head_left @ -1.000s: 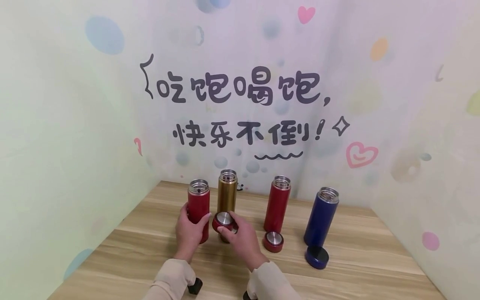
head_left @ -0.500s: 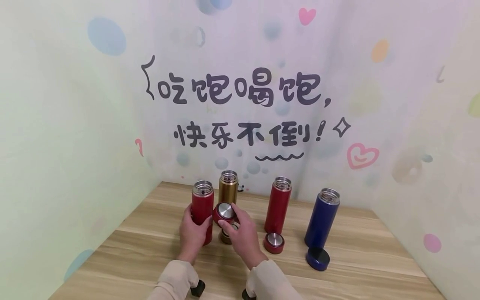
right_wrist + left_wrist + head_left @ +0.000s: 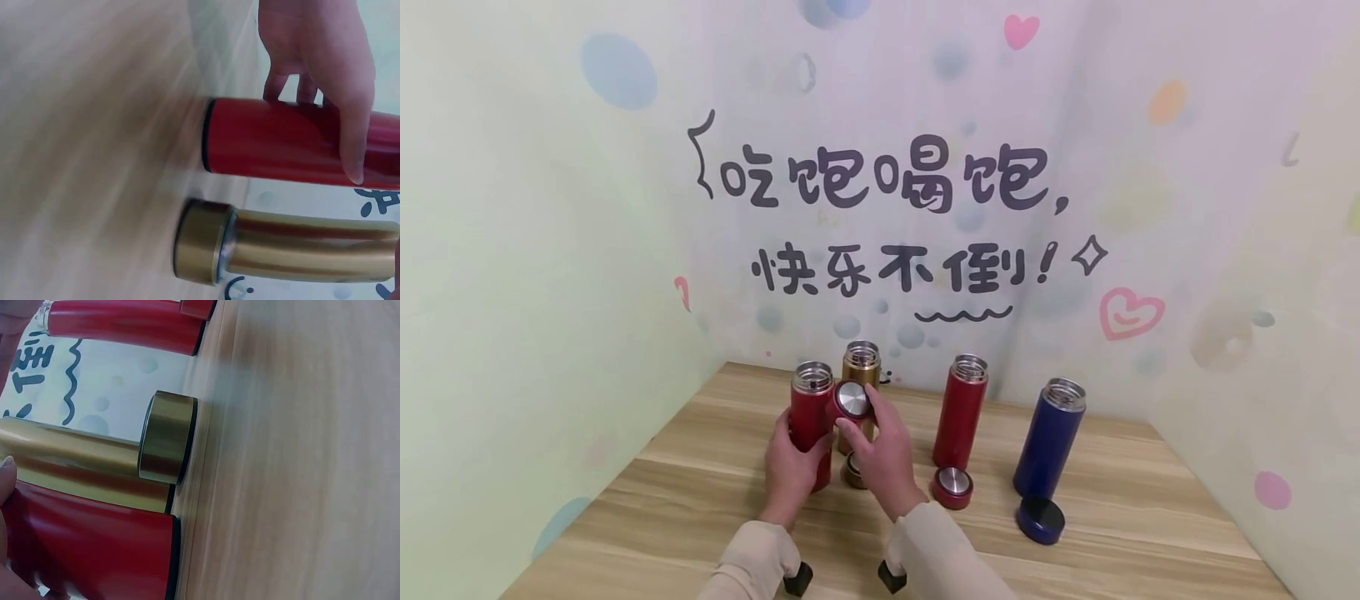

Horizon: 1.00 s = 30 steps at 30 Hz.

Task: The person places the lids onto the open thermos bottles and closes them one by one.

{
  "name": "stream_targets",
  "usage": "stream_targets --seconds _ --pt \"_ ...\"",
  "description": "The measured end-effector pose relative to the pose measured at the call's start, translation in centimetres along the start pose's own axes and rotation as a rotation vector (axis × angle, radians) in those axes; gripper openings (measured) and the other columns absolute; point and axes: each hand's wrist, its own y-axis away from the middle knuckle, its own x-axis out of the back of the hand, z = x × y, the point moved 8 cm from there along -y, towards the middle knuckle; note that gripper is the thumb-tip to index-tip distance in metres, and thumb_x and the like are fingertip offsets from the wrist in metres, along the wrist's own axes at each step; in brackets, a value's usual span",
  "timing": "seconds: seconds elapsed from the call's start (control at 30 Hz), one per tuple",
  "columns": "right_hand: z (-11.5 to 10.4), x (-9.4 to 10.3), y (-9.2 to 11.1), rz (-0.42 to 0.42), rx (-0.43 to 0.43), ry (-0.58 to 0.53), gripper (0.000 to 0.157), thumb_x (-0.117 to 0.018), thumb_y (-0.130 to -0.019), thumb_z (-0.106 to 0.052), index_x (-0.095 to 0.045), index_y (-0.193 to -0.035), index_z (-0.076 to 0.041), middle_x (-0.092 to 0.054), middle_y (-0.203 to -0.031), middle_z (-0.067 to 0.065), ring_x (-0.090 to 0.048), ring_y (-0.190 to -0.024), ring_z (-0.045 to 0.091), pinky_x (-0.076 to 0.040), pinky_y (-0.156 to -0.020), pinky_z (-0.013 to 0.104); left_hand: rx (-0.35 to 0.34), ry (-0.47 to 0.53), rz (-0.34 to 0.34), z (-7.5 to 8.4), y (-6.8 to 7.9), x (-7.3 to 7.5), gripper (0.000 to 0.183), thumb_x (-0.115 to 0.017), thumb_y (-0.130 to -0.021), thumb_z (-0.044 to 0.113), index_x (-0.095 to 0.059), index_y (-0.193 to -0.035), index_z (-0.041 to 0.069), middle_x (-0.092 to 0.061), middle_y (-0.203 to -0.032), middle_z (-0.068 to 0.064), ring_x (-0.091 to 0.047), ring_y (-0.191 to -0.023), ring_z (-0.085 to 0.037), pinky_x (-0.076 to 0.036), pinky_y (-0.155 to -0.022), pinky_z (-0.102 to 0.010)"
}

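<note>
My left fingers (image 3: pixel 275 86), on the left hand (image 3: pixel 792 475), are wrapped round the left red bottle (image 3: pixel 810 410), upright, steel mouth open at the top. My right hand (image 3: pixel 889 458) pinches a red cap (image 3: pixel 852 401) between thumb and fingers, steel top tilted toward me, just right of that bottle's upper part; they overlap in the head view, so can't tell if cap and bottle touch.

Right behind, on the far side: gold bottle (image 3: pixel 861 368), upright, open, partly hidden by the cap and my right hand. Gold cap (image 3: pixel 201 244) sits on the counter (image 3: pixel 700 500) at its near side. Further right, second red bottle (image 3: pixel 961 417), upright, open, with another red cap (image 3: pixel 952 488) just on its near side. Rightmost, blue bottle (image 3: pixel 1049 442), also open, blue cap (image 3: pixel 1041 521) near its base.

Pale sleeves (image 3: pixel 752 560) on both arms. Far side: wall (image 3: pixel 880 92) with dark lettering, hearts and dots.
</note>
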Motion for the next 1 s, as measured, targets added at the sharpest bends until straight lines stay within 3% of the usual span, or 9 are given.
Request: stream_targets --seconds 0.3,0.6,1.0 --pt "-1.0 0.0 -2.7 -0.016 -0.009 -0.031 0.067 -0.065 -0.09 -0.043 -0.044 -0.145 -0.011 -0.053 -0.137 0.007 -0.051 -0.125 0.021 -0.045 -0.101 0.037 0.003 -0.028 -0.026 -0.2 -0.3 0.2 0.078 -0.079 -0.082 0.027 -0.037 -0.145 0.008 -0.052 -0.136 -0.018 -0.053 -0.119 -0.036 -0.041 -0.101 -0.056" --pt "-2.3 -1.4 -3.5 -0.056 0.019 -0.075 0.06 -0.066 -0.092 -0.035 -0.045 -0.145 -0.016 -0.053 -0.136 0.005 -0.054 -0.12 0.021 -0.048 -0.095 0.036 -0.01 -0.04 -0.038 -0.1 0.0 0.2 0.077 -0.08 -0.081 0.026 -0.039 -0.144 0.01 -0.054 -0.133 -0.015 -0.054 -0.116 -0.034 -0.044 -0.098 -0.054" --pt "-3.1 -2.0 -4.8 -0.086 0.063 -0.024 0.059 -0.065 -0.092 -0.038 -0.047 -0.143 -0.015 -0.055 -0.133 0.003 -0.054 -0.118 0.017 -0.047 -0.097 0.033 -0.017 -0.05 -0.023 0.0 0.1 0.4 0.076 -0.08 -0.081 0.028 -0.041 -0.144 0.012 -0.055 -0.132 -0.014 -0.055 -0.116 -0.033 -0.045 -0.098 -0.053"
